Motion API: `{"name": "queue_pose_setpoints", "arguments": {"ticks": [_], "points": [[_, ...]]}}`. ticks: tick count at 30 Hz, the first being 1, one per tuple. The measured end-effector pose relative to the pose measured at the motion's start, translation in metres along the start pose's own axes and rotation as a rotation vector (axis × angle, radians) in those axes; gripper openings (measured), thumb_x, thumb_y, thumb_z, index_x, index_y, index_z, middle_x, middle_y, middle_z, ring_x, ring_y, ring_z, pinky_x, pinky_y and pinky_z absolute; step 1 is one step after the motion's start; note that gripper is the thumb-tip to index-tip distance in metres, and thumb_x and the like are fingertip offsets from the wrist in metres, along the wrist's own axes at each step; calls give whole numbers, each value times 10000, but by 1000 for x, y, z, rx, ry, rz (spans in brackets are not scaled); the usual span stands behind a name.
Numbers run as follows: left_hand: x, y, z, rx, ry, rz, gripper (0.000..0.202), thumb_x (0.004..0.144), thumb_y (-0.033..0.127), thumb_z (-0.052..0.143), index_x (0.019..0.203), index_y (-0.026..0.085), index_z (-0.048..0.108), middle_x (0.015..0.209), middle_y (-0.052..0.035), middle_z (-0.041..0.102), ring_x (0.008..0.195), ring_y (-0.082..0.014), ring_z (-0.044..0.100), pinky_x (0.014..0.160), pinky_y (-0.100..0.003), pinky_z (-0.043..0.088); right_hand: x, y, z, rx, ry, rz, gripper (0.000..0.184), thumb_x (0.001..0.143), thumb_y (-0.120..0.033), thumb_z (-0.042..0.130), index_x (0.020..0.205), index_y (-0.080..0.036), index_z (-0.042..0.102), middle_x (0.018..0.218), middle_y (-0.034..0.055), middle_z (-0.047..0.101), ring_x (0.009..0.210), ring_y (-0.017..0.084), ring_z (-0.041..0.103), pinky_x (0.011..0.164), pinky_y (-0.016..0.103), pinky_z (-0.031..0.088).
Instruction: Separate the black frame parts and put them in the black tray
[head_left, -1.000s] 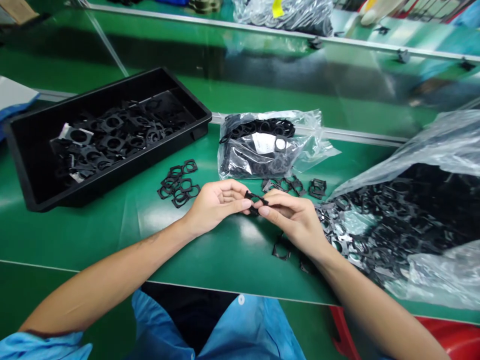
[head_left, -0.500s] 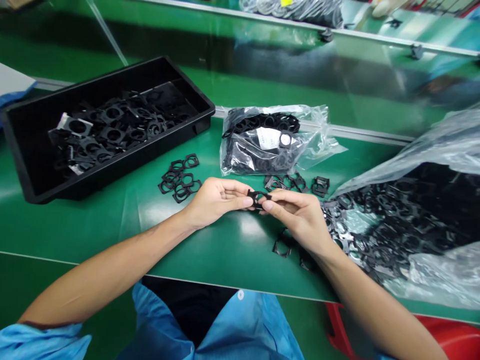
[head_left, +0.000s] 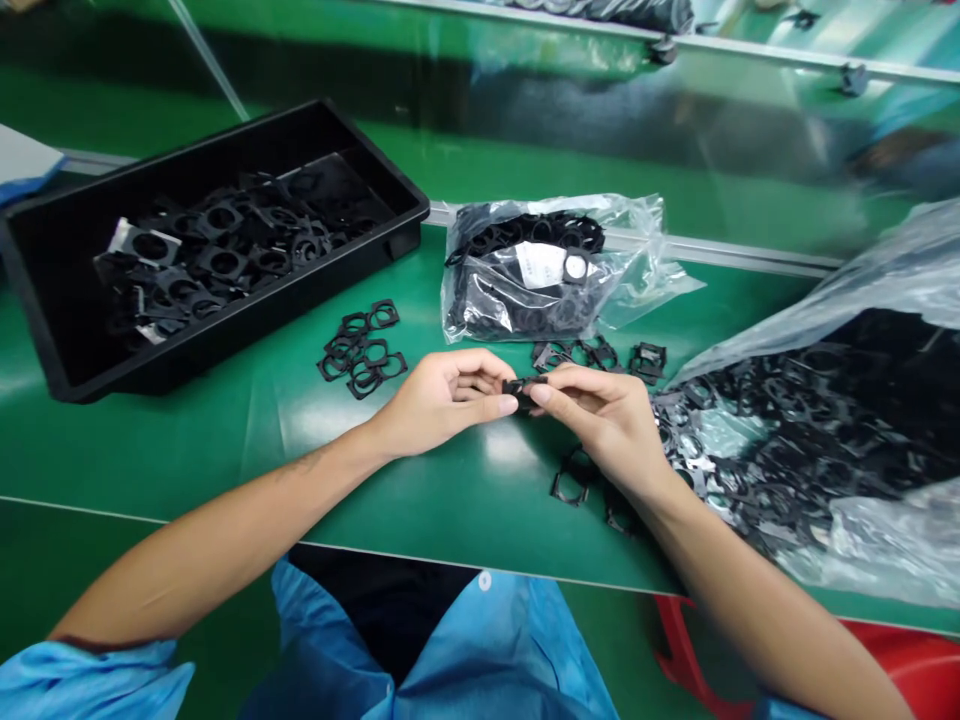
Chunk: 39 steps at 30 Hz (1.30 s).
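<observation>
Over the middle of the green table, my left hand and my right hand pinch one small black plastic frame from both sides. The fingertips cover much of it, and it is seen nearly edge-on. Left of my left hand lies a loose group of black frames with round openings. Below my right hand rests another black frame, partly under the wrist's shadow. Just behind the hands are a few more black parts.
A black tray heaped with black frames stands at the left. At the back is a clear plastic bag of black rings with a white label. A large open bag spills many black parts on the right. A red chair stands below.
The black frame between my fingers has tilted, so its opening shows less than before. Both hands stay in nearly the same place, and the whole view has shifted slightly.
</observation>
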<state>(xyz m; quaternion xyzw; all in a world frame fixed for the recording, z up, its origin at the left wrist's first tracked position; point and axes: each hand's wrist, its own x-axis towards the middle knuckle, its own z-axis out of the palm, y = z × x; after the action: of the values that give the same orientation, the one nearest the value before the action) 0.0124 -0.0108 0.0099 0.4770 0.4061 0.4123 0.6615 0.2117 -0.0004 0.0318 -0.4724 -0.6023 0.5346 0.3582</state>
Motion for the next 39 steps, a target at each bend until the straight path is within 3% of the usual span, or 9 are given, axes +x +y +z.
{"name": "queue_pose_setpoints", "arguments": {"ticks": [9, 14, 21, 27, 30, 32, 35, 39], "points": [[2, -4, -5, -169, -84, -64, 304, 724, 309, 890, 892, 130, 711, 805, -20, 728, 770, -124, 700, 797, -251, 556, -1, 1, -1, 86, -41, 92, 340, 718, -495, 874, 661, -185, 747, 653, 21, 691, 625, 143, 620, 617, 263, 514], [2, -2, -5, -207, -161, -92, 285, 754, 324, 872, 869, 131, 696, 806, -26, 723, 765, -144, 723, 771, -269, 577, -1, 2, -2, 219, -67, 143, 274, 682, -441, 910, 669, -203, 773, 660, 13, 710, 617, 141, 644, 624, 265, 543], [4, -6, -4, -101, -6, 17, 326, 722, 364, 886, 870, 133, 712, 726, -12, 717, 677, -135, 703, 713, -265, 569, 1, 3, 0, 293, -36, 120, 226, 639, -374, 945, 740, -220, 815, 762, 8, 754, 640, 118, 660, 660, 251, 570], [3, -5, 3, -106, 91, 84, 307, 708, 369, 887, 836, 139, 729, 704, -14, 727, 657, -130, 691, 666, -251, 563, 1, 8, -1, 292, -33, 100, 180, 701, -357, 910, 777, -220, 821, 768, 8, 746, 555, 107, 631, 618, 276, 564], [2, -5, 5, -84, 131, 153, 243, 725, 322, 870, 827, 145, 739, 751, -19, 732, 692, -127, 686, 682, -244, 563, -2, 6, -1, 148, -5, -50, 91, 797, -319, 841, 844, -241, 828, 745, 5, 718, 565, 116, 629, 605, 282, 550], [1, -5, 5, -54, 174, 178, 226, 726, 294, 864, 843, 149, 737, 809, -22, 729, 740, -122, 683, 703, -228, 561, -5, 5, -1, -60, 70, -237, 60, 847, -248, 792, 892, -256, 831, 738, 12, 710, 633, 138, 653, 618, 282, 547], [1, -5, 4, -26, 244, 164, 258, 756, 303, 842, 923, 163, 703, 829, -7, 689, 767, -107, 668, 710, -201, 548, -10, 6, -1, -416, 182, -547, 172, 885, -145, 728, 968, -266, 819, 809, 34, 733, 712, 151, 679, 660, 285, 557], [-1, -8, 6, -50, 149, 132, 313, 771, 323, 832, 964, 169, 640, 799, 9, 657, 684, -89, 656, 688, -202, 553, -14, 13, -1, -755, 176, -818, 252, 900, -83, 680, 1048, -260, 782, 913, 59, 750, 723, 152, 688, 626, 266, 539]]}}
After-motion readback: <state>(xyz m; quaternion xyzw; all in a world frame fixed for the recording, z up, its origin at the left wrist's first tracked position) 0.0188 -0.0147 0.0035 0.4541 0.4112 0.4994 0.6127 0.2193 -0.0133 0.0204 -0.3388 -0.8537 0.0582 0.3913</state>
